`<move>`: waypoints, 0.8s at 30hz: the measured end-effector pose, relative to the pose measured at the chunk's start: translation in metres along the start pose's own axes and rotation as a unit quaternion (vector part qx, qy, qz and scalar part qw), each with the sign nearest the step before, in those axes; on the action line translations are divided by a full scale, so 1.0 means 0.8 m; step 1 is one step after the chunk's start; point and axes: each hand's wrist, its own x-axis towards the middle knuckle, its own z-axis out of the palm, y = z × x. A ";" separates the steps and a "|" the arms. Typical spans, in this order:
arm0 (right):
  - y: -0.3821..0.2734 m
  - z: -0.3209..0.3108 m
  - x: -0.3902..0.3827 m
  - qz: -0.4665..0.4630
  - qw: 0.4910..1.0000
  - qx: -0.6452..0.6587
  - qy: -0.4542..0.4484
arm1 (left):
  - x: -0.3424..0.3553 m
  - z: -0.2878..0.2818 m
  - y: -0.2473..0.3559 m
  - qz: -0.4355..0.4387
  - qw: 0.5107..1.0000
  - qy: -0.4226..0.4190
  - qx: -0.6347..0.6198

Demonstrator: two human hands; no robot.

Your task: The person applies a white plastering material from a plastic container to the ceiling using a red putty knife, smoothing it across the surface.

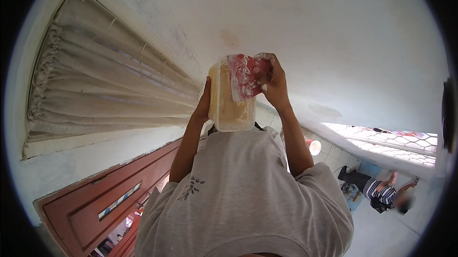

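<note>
A clear plastic tub (pixel 234 127) with beige, paste-like filler (pixel 228 107) in it is held up in front of my chest. My left hand (pixel 204 102) grips the tub by its left side, with part of the fingers hidden behind it. In my right hand (pixel 275 79) is a flat red scraper (pixel 244 77), pinched at its right edge between thumb and fingers. White smears cover the scraper's face, and it overlaps the upper right part of the tub; whether it touches the filler I cannot tell. White residue marks the right fingers too.
A pale wall (pixel 305 28) with patchy spots spans the top. At left a beige curtain (pixel 105 85) covers a window, above a red-brown door (pixel 109 200). Lower right, another person in a striped top (pixel 380 191) works by the wall under a grille window (pixel 386 140). A bucket (pixel 313 147) stands nearer.
</note>
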 end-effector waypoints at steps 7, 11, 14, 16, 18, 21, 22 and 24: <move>0.000 0.002 0.011 0.014 0.999 -0.016 0.048 | 0.000 -0.002 -0.002 -0.003 0.998 0.027 0.064; 0.009 0.006 0.033 -0.030 0.993 -0.016 0.109 | -0.004 0.001 -0.011 0.000 0.997 0.024 0.075; 0.006 0.010 0.046 -0.041 0.988 -0.029 0.143 | -0.007 0.002 -0.020 0.009 0.998 0.021 0.053; 0.005 0.013 0.054 -0.053 0.984 -0.024 0.168 | -0.008 0.001 -0.023 0.015 0.999 0.019 0.038; 0.007 0.017 0.063 -0.077 0.977 0.000 0.199 | -0.010 -0.001 -0.025 0.021 0.999 0.015 0.029; 0.014 0.025 0.071 -0.110 0.968 0.019 0.226 | -0.019 -0.007 -0.025 0.053 0.998 0.015 0.043; 0.006 0.028 0.066 -0.087 0.966 0.070 0.233 | -0.022 -0.014 -0.027 0.044 0.998 0.019 0.035; -0.017 0.031 0.052 -0.038 0.954 0.169 0.245 | -0.028 -0.032 -0.031 0.027 0.999 0.026 0.017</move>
